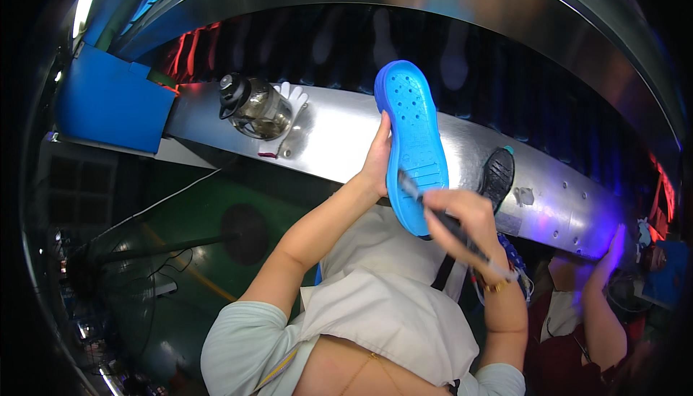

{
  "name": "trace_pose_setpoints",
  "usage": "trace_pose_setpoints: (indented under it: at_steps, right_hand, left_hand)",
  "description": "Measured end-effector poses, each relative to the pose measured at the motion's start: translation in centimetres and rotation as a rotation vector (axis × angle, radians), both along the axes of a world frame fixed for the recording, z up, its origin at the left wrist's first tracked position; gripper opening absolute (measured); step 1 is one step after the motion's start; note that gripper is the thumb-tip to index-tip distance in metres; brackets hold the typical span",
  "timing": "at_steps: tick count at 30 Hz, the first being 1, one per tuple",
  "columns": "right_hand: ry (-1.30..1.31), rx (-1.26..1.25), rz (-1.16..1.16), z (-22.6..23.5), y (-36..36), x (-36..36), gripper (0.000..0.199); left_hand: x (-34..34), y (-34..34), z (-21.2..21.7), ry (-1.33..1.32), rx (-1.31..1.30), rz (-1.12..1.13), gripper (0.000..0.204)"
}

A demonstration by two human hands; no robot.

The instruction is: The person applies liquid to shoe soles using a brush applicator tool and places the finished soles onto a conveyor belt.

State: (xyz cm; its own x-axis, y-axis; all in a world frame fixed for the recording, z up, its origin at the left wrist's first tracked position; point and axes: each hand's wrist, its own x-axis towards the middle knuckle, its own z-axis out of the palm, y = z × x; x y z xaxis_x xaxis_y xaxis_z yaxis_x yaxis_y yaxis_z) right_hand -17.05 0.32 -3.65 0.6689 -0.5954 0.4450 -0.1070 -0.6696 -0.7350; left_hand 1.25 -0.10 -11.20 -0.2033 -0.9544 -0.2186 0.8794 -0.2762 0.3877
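Observation:
A bright blue shoe sole point(417, 132) is held up in front of me, its hollow inner side facing me and its toe end pointing away. My left hand point(377, 158) grips its left edge, thumb along the rim and the other fingers hidden behind. In my right hand point(468, 215) is a dark-handled brush point(408, 184), closed in the fingers. The brush tip is at the ribbed heel part of the sole; motion blur hides whether it touches. Several small holes show in the sole's front part.
A metal ledge point(328, 132) carries a clear bottle with a black lid point(256, 107), a white glove point(292, 96) and a dark sole point(497, 178). Behind it runs a dark conveyor with soles. A blue box point(108, 100) stands left. Another person's arm point(605, 309) rests at right.

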Motion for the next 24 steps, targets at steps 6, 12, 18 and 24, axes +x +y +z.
trace_pose_setpoints:
  at_steps: [6,12,18,24]
  right_hand:
    - [-0.102,0.488,0.106,3.1,-0.9,-1.2,0.015]
    - [-0.082,0.262,0.289,3.4,0.1,-1.0,0.022]
    - [-0.118,0.417,0.142,1.9,-0.7,-2.6,0.022]
    - [-0.407,0.671,0.249,0.5,-1.6,-3.1,0.022]
  left_hand:
    - [0.4,1.3,2.4,0.098,-0.086,0.021,0.078]
    - [0.3,0.1,4.8,0.030,-0.211,0.087,0.084]
    - [1.2,0.1,6.9,-0.067,-0.222,0.148,0.084]
    - [1.8,0.0,10.7,-0.216,-0.294,0.190,0.083]
